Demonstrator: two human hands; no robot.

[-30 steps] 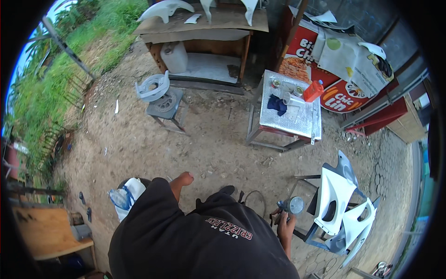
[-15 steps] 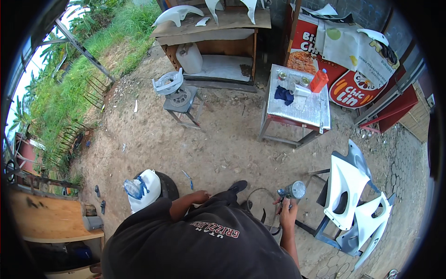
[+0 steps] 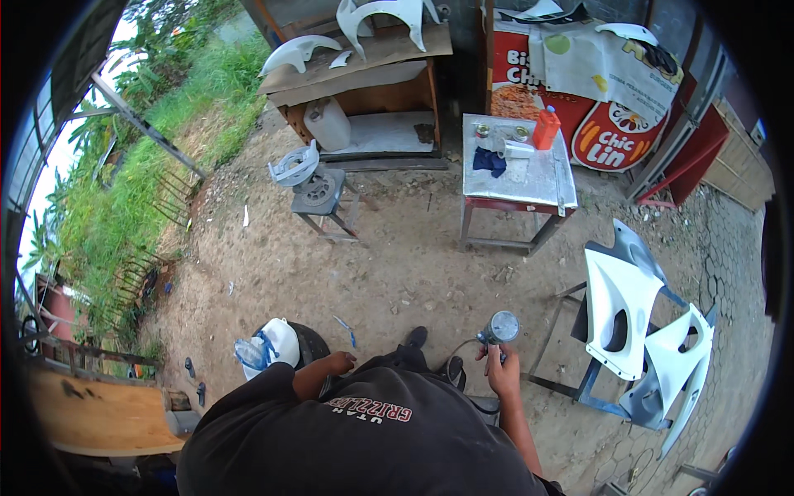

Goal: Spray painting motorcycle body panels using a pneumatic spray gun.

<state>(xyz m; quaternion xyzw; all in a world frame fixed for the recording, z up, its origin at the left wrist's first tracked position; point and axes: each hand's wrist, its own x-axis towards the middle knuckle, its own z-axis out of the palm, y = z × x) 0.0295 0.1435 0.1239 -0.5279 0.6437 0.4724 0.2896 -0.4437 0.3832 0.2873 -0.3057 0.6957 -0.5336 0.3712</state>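
My right hand (image 3: pixel 503 374) is wrapped round the handle of a spray gun (image 3: pixel 502 327) with a round metal cup on top. A thin hose (image 3: pixel 452 357) runs from the gun down beside my leg. Right of it, white motorcycle fairing panels (image 3: pixel 610 310) lean on a dark metal stand (image 3: pixel 579 395), apart from the gun. My left hand (image 3: pixel 337 363) hangs by my waist, fingers loosely bent, with nothing visible in it. Nearest to that hand is a white jug (image 3: pixel 282 341) with crumpled blue-and-clear plastic, on a dark drum (image 3: pixel 311 342).
A small silver-topped table (image 3: pixel 533 188) holds an orange bottle (image 3: pixel 547 129), dark cloth and cups. A stool (image 3: pixel 318 198) carries a pale ring-shaped part. White panels lie on a wooden shelf unit (image 3: pixel 372 50) at the back. A wooden bench (image 3: pixel 99 405) stands at left.
My view has shifted: the table and stool sit further left, while the panels at right appear slightly further right. The spray gun is still in my right hand, its cup now slightly higher and further left.
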